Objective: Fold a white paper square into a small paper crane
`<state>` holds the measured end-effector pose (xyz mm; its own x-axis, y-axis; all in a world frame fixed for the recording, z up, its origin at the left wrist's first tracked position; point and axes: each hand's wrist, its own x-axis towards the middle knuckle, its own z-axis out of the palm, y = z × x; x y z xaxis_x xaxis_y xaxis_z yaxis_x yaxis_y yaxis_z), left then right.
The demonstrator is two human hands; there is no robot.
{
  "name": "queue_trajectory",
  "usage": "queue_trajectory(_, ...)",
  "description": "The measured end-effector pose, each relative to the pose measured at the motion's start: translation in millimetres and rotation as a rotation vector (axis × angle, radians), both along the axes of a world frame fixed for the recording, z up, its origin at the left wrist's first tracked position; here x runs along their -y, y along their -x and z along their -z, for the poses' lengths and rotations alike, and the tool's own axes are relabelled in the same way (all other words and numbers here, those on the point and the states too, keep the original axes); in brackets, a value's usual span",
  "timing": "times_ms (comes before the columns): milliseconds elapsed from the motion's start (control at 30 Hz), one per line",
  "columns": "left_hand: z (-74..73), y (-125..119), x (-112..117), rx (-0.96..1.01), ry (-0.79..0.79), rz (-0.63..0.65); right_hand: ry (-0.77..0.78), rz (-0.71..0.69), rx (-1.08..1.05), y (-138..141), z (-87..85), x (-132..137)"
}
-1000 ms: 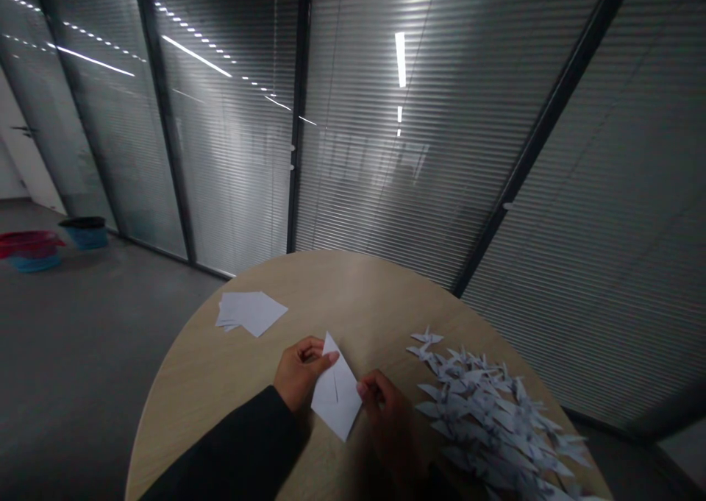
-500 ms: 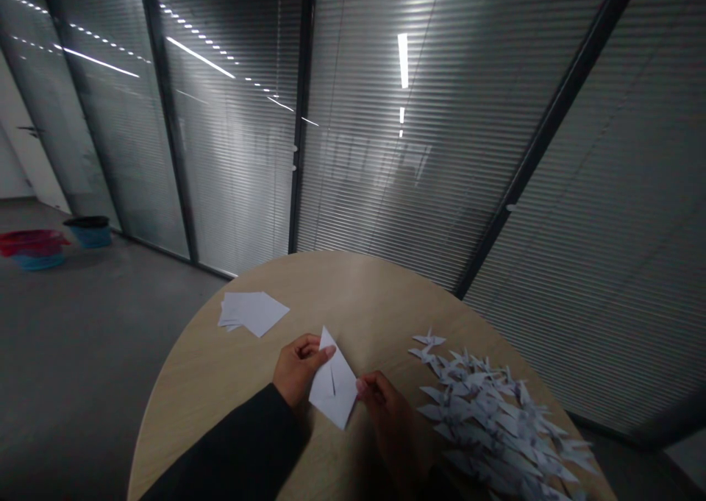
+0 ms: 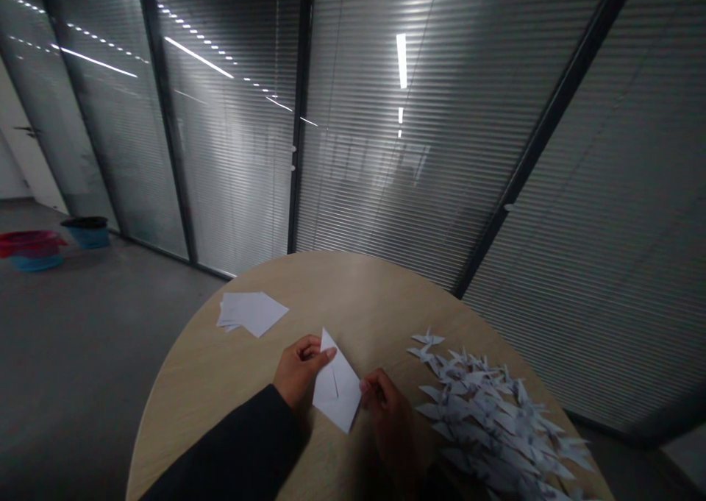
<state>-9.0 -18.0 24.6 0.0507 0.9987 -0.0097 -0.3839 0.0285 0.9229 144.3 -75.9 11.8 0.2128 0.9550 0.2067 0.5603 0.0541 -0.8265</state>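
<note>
A folded white paper [image 3: 336,389] is being held just above the near part of the round wooden table [image 3: 358,295] — pinched at its left edge by the left hand [image 3: 298,372] and at its right corner by the right hand [image 3: 386,413], both closed on it. A central slit and flaps are showing, so a middle fold of an origami figure is judged to be in hand. The next crease is judged to be calling for the flap edges to be lined up and pressed flat. A heap of finished paper cranes [image 3: 490,420] is lying to the right, close beside the right hand, and is crowding that side; a stack of blank sheets [image 3: 251,311] is lying farther off to the left, well apart. Beyond the table, glass partitions with blinds [image 3: 386,155] are standing.
</note>
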Motion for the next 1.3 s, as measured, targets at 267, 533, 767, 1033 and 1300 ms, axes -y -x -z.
queue_trajectory(267, 0.1, -1.7, 0.5, -0.014, -0.074, 0.111, 0.039, 0.012, -0.074, -0.8, -0.1, -0.5)
queue_trajectory(533, 1.3, -2.9, 12.4, -0.239, -0.225, 0.198, 0.044, 0.104, -0.103, -2.8, -0.7, -0.1)
queue_trajectory(767, 5.6, -3.8, 13.7, -0.376, -0.299, 0.234, 0.008, 0.097, -0.153, -2.5, -1.1, -1.8)
queue_trajectory(1033, 10.5, -2.1, 10.8, -0.377, -0.324, 0.235, 0.021, 0.084, -0.135, -2.5, -2.9, 0.8)
queue_trajectory(1300, 9.4, -2.5, 12.1, -0.402, -0.327, 0.210, -0.022, 0.081, -0.151, -2.6, -1.0, 0.3)
